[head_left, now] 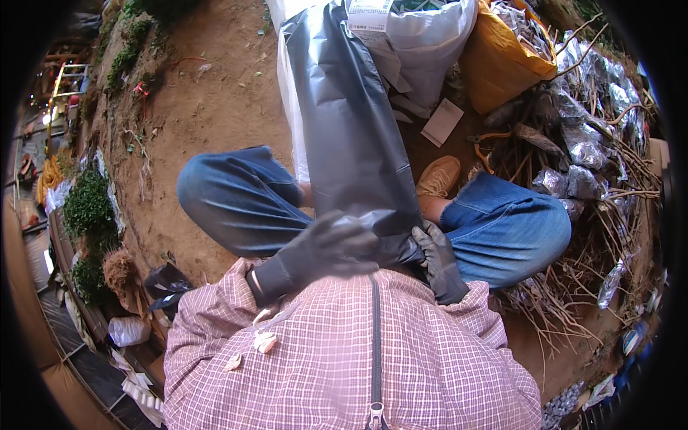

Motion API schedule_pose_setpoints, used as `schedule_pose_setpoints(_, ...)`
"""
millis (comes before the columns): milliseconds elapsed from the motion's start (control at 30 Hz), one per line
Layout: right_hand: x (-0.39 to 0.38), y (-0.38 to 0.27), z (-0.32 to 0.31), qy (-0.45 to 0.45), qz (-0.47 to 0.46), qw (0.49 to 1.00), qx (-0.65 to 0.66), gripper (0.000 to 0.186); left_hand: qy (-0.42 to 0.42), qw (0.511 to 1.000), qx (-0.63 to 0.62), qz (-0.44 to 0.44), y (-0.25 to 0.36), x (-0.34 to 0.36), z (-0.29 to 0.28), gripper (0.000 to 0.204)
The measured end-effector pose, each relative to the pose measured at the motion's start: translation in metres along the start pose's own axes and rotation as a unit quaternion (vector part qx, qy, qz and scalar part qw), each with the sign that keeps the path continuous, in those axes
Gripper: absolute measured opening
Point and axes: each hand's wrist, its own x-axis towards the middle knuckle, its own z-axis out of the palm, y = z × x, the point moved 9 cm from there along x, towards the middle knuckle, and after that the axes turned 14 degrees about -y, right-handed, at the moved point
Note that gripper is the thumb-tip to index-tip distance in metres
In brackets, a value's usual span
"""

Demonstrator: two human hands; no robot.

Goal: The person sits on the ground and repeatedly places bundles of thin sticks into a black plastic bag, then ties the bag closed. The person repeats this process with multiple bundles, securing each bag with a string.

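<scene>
A long black plastic bag [345, 115] stretches from my lap up between my bent legs, with a white sheet [297, 154] along its left side. My left hand [319, 247], in a dark glove, is over the bag's near end, its fingers smeared by motion. My right hand [438, 258], also gloved, grips the right edge of that near end, where the plastic is bunched and creased.
A white sack [430, 50] and a yellow sack [497, 61] stand ahead. To the right lie bare branches with foil-wrapped bundles [580, 143] and a white card [442, 123]. At left are bare soil [208, 115], green plants [89, 215] and a white roll [129, 331].
</scene>
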Motion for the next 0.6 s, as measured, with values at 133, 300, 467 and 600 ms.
schedule_pose_setpoints(133,0.003,-0.007,0.014,-0.088,0.091,0.984,-0.127,0.048,-0.191,0.964,-0.149,0.109,-0.006,0.009,0.027,0.045)
schedule_pose_setpoints(300,-0.001,-0.219,0.04,0.176,-0.374,0.701,-0.581,0.054,-0.107,0.95,-0.292,-0.032,-0.143,0.075,-0.011,0.029)
schedule_pose_setpoints(467,0.11,-0.357,0.054,0.078,-0.421,0.829,-0.359,0.043,0.165,0.784,-0.522,-0.292,-0.386,0.135,0.001,0.037)
schedule_pose_setpoints(600,0.162,-0.381,0.068,0.048,-0.358,0.874,-0.327,0.055,0.19,0.764,-0.54,-0.297,-0.401,0.141,0.028,0.038)
